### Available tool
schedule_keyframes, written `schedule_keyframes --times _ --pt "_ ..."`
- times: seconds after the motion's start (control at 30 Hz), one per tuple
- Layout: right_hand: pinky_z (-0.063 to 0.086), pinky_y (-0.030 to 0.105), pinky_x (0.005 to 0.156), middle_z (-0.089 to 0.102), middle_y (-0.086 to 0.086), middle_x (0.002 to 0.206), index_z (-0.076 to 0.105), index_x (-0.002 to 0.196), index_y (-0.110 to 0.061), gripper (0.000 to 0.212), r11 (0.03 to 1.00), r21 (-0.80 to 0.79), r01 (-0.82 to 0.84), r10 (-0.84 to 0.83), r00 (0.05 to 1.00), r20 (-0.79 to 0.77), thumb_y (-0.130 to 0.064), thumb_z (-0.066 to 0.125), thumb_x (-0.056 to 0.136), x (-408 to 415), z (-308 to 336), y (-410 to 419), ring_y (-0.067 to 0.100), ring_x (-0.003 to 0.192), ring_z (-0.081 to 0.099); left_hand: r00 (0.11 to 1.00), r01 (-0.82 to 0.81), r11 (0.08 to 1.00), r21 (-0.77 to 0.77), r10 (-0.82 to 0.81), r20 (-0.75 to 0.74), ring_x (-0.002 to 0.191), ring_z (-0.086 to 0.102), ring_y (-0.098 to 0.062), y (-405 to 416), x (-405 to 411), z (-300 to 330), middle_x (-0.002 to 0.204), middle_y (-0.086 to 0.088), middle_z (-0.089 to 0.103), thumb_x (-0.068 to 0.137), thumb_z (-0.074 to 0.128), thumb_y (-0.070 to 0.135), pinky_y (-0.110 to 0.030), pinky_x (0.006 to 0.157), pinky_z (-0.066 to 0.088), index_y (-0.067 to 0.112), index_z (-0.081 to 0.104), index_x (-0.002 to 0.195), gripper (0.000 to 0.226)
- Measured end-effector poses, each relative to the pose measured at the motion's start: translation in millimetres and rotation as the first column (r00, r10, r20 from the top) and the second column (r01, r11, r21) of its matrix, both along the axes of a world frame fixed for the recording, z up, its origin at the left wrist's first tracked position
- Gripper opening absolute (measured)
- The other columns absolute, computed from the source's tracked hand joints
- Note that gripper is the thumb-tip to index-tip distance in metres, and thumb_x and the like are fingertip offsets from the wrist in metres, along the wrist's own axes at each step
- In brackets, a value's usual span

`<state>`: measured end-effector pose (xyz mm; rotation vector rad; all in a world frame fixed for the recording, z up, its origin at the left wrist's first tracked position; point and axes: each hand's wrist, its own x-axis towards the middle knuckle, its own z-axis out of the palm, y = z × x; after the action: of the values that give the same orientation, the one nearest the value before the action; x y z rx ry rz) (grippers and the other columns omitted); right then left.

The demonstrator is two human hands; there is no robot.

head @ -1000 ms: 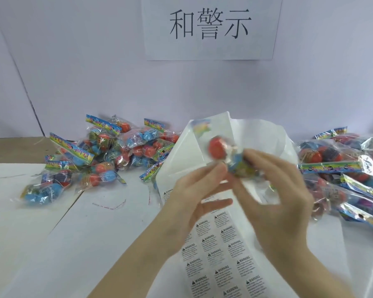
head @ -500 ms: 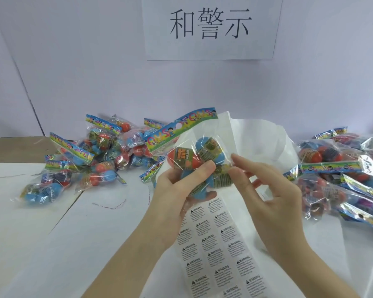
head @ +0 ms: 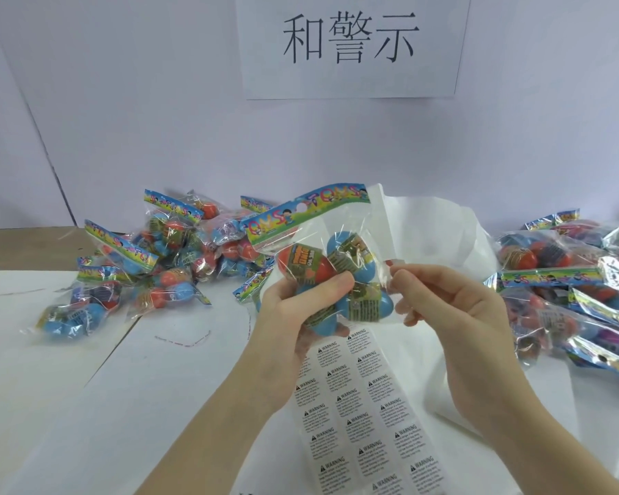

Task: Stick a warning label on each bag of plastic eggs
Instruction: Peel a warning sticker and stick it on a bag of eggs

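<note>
The left hand (head: 293, 312) grips a clear bag (head: 333, 276) of orange and blue eggs with a rainbow header; the right hand (head: 454, 316) pinches its edge.

A pale lilac wall (head: 158, 119) is standing behind the counter (head: 68, 387), which is lying under white paper; a printed sign (head: 351, 44) is hanging on the wall.

I read 和警示 on the wall sign (head: 351, 44), "WARNING" heading each sticker on the label sheet (head: 361, 416), and "TOMS" on the held bag's header card (head: 304, 216); finer print is illegible
</note>
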<state>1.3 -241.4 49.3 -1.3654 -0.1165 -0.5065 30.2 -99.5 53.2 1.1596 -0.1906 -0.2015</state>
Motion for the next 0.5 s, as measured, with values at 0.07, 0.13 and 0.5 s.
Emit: schedule_keyframes --times 0.07,0.13,0.5 --pt "0.041 0.011 0.052 0.07 -0.006 0.065 0.072 0.065 -0.021 0.024 0.998 -0.062 0.026 -0.026 1.0 0.0 -0.004 0.064 0.08 0 0 -1 0.0 0.053 0.054 1.0 -0.009 1.0 0.023 0.008 0.015 0.058 0.063 -0.007 0 1 -1 0.074 0.0 0.071 0.053 0.071 0.024 -0.018 0.049 0.049 0.014 0.073 0.073 0.022" --pt "0.042 0.013 0.057 0.071 -0.01 0.071 0.073 0.066 -0.028 0.027 0.982 -0.172 0.072 -0.068 0.997 0.026 -0.007 0.065 0.081 -1 -1 1 -0.001 0.059 0.056 0.999 -0.031 0.998 0.056 0.029 0.039 0.059 0.063 -0.006 -1 1 -1 0.073 0.0 0.071 0.052 0.072 0.027 -0.017 0.049 0.048 0.013 0.071 0.079 0.031" --pt "0.044 0.022 0.07 0.073 -0.007 0.078 0.076 0.07 -0.028 0.021 0.978 -0.193 0.075 -0.092 0.993 -0.079 -0.011 0.069 0.08 5 -11 -2 0.002 0.076 0.064 0.863 -0.505 0.863 0.002 0.505 -0.007 0.06 0.061 0.001 -1 9 -7 0.063 0.014 0.068 0.072 0.076 0.024 -0.019 0.064 0.043 0.022 0.067 0.072 0.009"
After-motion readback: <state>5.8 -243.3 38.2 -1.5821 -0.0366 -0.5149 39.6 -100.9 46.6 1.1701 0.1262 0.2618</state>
